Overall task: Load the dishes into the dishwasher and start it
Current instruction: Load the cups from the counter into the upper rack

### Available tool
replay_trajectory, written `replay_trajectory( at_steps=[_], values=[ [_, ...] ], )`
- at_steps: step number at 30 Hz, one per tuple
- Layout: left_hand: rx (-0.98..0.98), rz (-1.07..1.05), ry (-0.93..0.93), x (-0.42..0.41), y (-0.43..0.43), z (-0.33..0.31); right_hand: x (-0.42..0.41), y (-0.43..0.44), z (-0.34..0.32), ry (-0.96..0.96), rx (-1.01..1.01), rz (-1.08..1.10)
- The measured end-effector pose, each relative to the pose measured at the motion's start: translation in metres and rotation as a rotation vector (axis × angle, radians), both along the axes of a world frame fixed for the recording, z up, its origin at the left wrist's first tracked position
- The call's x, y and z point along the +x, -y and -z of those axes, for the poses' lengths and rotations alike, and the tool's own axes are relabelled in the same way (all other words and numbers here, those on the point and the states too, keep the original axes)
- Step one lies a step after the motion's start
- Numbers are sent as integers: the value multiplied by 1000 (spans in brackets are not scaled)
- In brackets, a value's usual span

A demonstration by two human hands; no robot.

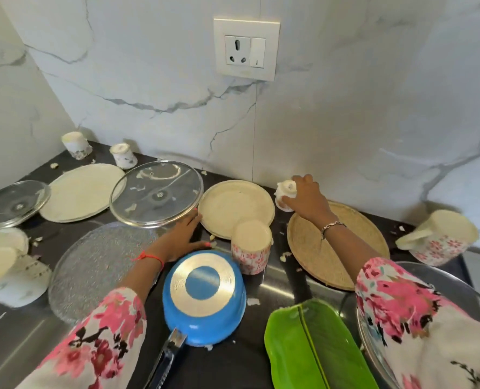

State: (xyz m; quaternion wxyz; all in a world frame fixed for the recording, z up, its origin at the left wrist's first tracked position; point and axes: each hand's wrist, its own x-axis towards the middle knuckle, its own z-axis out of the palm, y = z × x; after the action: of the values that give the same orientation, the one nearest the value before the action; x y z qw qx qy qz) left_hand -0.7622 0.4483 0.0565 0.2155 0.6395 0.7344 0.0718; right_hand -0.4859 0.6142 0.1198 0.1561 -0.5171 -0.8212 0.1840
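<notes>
Dirty dishes cover a dark counter. My left hand [182,234] grips the near rim of a large glass lid [154,192], which is tilted up off the counter. My right hand [306,197] holds a small white cup [285,192] near the wall, above a woven round tray [337,248]. A cream plate [233,203] lies between the two hands, with an upside-down floral cup [251,248] at its near edge. An upside-down blue pan [205,296] sits in front of me.
A second glass lid [11,203], a cream plate [81,192], a textured glass plate [92,265] and two small cups [77,146] lie at left. A floral mug [440,240], green leaf-shaped plate [311,346] and steel bowl [418,273] are at right. Food scraps litter the counter.
</notes>
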Motion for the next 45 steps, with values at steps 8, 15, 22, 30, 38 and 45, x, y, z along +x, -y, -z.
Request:
replay_trajectory(
  at_steps=[8,15,22,30,38,45],
  values=[
    [-68,6,-128,3,1,17,-20,-31,23,101,-101,-38],
    [-99,18,-84,5,1,9,-29,-25,28,58,-82,21],
    [-156,0,-12,9,4,-11,-16,0,-2,-18,-18,23],
    [-85,-94,241,33,82,-83,25,87,-58,-16,86,103],
    [343,-78,36,90,244,-90,95,298,-71,-18,140,195],
    [380,50,43,177,421,-38,163,511,-34,-26,-55,258]
  ],
)
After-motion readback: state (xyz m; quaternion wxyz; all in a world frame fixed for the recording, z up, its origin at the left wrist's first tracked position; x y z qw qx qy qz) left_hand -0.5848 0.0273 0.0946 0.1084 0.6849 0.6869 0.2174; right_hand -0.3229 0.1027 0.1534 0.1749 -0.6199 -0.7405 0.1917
